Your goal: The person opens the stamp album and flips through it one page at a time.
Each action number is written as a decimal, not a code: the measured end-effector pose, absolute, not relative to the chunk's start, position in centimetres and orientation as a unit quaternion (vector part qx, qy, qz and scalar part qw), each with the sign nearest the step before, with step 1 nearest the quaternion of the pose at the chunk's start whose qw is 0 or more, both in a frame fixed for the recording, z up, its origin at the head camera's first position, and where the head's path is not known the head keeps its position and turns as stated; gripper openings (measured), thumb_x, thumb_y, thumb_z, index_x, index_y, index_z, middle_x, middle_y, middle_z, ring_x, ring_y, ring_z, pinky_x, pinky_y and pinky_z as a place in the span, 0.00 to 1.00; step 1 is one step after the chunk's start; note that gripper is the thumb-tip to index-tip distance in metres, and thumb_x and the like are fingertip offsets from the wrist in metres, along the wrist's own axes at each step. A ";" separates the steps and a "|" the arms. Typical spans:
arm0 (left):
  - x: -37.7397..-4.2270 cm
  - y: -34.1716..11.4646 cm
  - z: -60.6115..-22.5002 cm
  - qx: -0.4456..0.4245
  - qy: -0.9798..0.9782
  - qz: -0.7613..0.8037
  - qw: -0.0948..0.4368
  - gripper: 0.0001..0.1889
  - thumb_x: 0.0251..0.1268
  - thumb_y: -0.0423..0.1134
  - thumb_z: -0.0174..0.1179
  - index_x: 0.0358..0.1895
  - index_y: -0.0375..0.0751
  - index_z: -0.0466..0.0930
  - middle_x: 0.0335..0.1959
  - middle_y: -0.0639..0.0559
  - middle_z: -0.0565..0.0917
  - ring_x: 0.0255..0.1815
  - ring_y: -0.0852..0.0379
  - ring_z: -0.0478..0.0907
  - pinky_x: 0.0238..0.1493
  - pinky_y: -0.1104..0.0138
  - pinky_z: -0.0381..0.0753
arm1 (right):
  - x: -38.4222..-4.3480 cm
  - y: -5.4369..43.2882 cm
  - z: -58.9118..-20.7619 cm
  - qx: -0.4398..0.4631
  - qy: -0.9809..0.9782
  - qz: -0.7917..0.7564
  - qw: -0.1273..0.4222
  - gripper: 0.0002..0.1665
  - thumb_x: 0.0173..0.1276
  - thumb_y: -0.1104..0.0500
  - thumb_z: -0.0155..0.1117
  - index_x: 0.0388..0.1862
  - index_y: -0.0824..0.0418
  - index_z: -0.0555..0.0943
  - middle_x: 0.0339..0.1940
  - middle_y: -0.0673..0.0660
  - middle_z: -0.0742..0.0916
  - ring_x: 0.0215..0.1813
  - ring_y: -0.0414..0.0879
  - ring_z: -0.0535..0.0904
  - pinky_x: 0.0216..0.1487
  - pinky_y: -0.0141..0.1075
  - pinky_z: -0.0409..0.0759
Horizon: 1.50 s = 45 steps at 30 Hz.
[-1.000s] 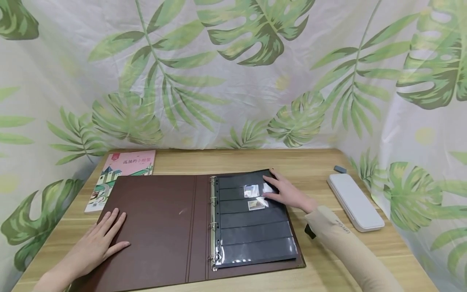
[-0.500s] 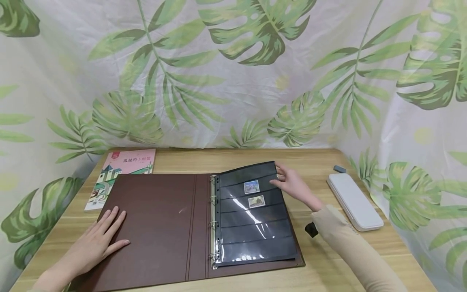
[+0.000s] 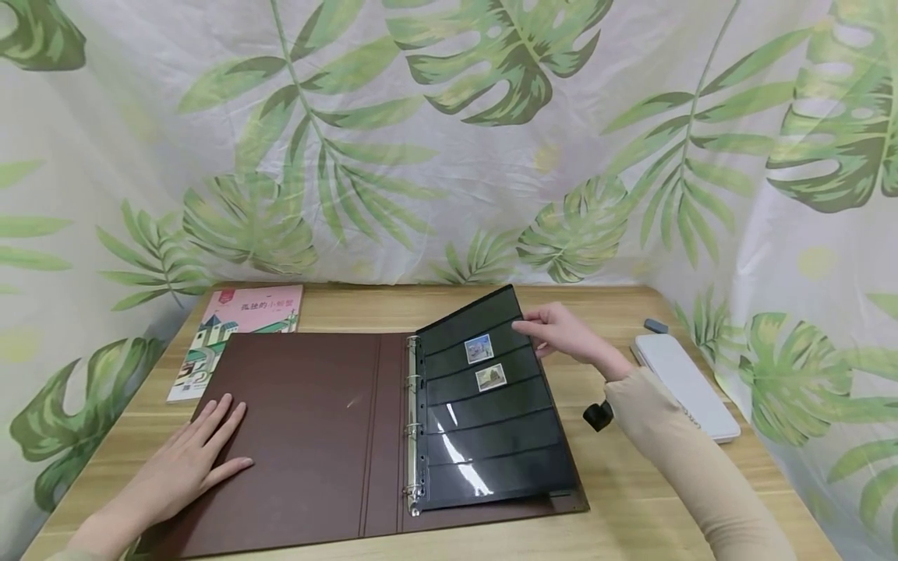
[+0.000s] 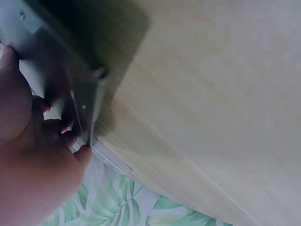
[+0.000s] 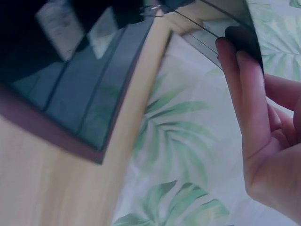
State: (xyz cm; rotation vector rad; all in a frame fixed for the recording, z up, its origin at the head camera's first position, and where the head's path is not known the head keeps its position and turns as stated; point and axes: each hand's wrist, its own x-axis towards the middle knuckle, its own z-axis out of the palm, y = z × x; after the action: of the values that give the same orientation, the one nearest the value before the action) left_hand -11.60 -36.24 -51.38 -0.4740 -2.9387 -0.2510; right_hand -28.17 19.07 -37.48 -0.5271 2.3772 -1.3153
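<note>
A brown ring binder lies spread on the table. My left hand rests on its left cover with straight fingers; in the left wrist view that hand is at the cover's edge. A black stamp album page on the rings is lifted at its far right side. My right hand pinches that page's right edge between thumb and fingers, also seen in the right wrist view. Two stamps, one bluish and one yellowish, sit in the page's upper strips.
A pink picture book lies partly under the binder at the back left. On the right are a white case, a small grey-blue block and a small black object by the right sleeve. A leaf-print curtain hangs behind the table.
My right hand has gone from lying on the page to pinching its right edge, and the page's far corner has risen. My left hand stays on the cover.
</note>
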 end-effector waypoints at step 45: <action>-16.2 -28.2 -38.4 -0.140 -0.939 -0.310 -0.046 0.31 0.75 0.53 0.52 0.71 0.33 0.68 0.68 0.34 0.75 0.66 0.37 0.76 0.59 0.47 0.78 | -28.6 6.5 -34.4 -0.117 0.572 -0.764 0.276 0.21 0.77 0.68 0.46 0.31 0.55 0.84 0.29 0.47 0.86 0.34 0.36 0.84 0.41 0.27 0.84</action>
State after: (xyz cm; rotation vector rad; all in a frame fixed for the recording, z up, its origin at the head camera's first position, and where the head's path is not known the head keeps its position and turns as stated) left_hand -16.21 -28.23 -38.45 -0.4536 -3.0396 -1.0033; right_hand -28.63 6.49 -34.40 -0.3154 1.5356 -2.0516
